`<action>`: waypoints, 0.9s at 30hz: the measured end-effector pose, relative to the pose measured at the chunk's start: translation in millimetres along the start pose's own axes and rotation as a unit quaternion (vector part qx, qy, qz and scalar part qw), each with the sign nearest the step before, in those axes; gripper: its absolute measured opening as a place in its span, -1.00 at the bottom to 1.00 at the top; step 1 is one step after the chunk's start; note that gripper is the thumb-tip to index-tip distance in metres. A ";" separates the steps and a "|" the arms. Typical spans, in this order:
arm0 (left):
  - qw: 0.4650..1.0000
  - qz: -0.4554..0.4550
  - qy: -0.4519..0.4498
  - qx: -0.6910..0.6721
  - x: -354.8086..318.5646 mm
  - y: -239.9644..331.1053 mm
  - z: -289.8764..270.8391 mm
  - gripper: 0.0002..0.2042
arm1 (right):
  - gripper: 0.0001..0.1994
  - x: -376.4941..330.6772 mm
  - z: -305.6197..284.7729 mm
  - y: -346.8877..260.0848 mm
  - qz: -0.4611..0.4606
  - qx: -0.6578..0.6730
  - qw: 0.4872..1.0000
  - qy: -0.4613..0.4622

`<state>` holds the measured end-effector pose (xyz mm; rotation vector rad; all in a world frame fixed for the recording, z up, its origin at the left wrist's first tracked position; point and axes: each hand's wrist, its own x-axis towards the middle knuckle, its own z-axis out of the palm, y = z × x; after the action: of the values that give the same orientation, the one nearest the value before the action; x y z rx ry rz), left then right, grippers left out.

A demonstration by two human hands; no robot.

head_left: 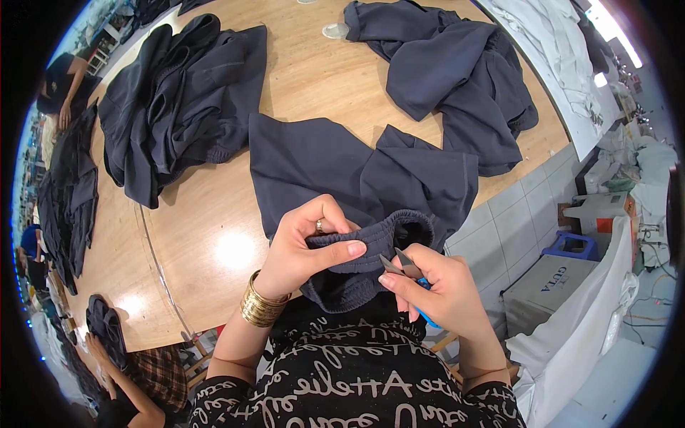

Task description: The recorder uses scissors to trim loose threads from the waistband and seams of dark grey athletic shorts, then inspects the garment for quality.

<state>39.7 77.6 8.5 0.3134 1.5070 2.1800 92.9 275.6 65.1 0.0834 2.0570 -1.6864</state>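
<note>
A pair of dark navy shorts (307, 160) lies on the table, its gathered elastic waistband lifted off the near edge towards me. My left hand (307, 246) grips that waistband, thumb on top and fingers partly hidden in the folds. Thread snips (399, 264) with grey blades and a blue handle sit in my right hand (446, 285). Their blades are parted, and the tips point at the waistband just right of my left thumb. Whether a thread lies between the blades is too small to tell.
Heaps of dark garments lie on the wooden table (221, 250), one pile (185, 107) far left, another (464, 78) far right. A blue plastic stool (571, 246) and a grey box (549, 292) stand right. At left, a co-worker's hands (96, 349) touch dark cloth.
</note>
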 end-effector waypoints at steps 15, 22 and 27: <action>0.999 -0.018 0.035 -0.017 1.3 -0.4 1.7 -0.81 | -0.85 4.3 12.4 17.3 -0.038 0.098 0.994 0.042; 0.999 -0.014 0.045 0.014 2.3 -4.2 1.2 -0.80 | -0.87 2.7 6.7 18.4 -0.039 0.136 0.990 0.016; 0.996 -0.039 0.072 -0.036 2.5 -7.7 -1.7 -0.79 | -0.92 7.9 -1.2 16.2 -0.157 0.069 0.981 0.089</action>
<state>38.7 79.6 0.5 0.0742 1.4844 2.2294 90.9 278.7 47.3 -0.0513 2.1696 -2.0810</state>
